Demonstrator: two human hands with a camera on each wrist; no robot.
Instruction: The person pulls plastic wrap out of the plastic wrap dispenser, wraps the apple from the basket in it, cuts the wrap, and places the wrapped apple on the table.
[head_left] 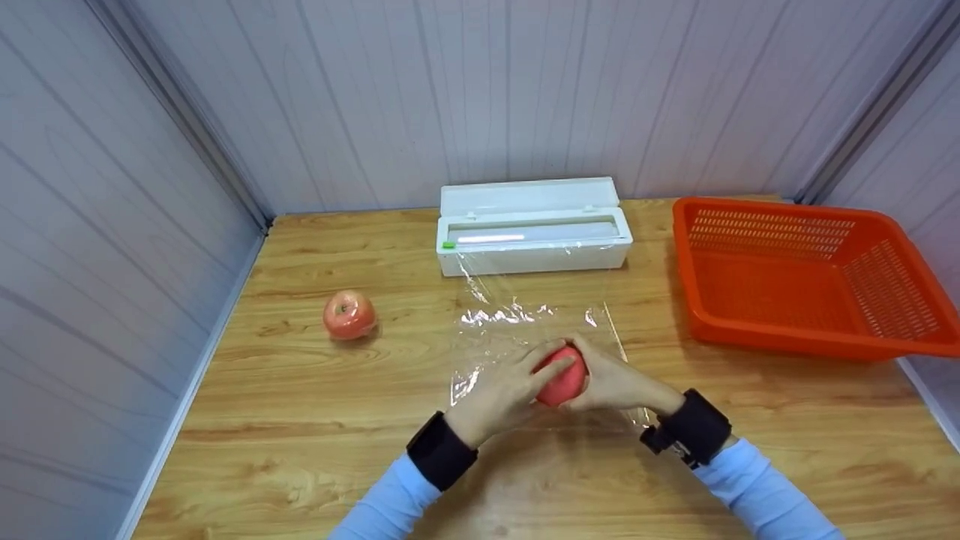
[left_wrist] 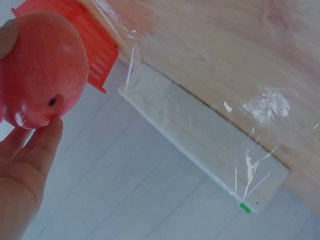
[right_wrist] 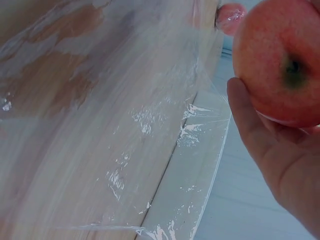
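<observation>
Both hands hold one red apple (head_left: 562, 382) over a sheet of cling film (head_left: 491, 341) spread on the table. My left hand (head_left: 502, 390) grips it from the left, fingers across its top and side. From the right, my right hand (head_left: 619, 379) curls round the same apple. The left wrist view shows the apple's (left_wrist: 45, 70) dark-centred hollow with fingertips beside it; in the right wrist view a stem hollow faces the camera. The film runs back to a white cling film dispenser (head_left: 536, 261) with its lid up and a green tab at its left end.
A second apple (head_left: 349, 315), with a shiny film over it, sits on the left of the wooden table (head_left: 300, 435). At the right stands an orange plastic basket (head_left: 780, 337) with slotted sides. Pale panel walls (head_left: 375, 97) enclose the back and both sides.
</observation>
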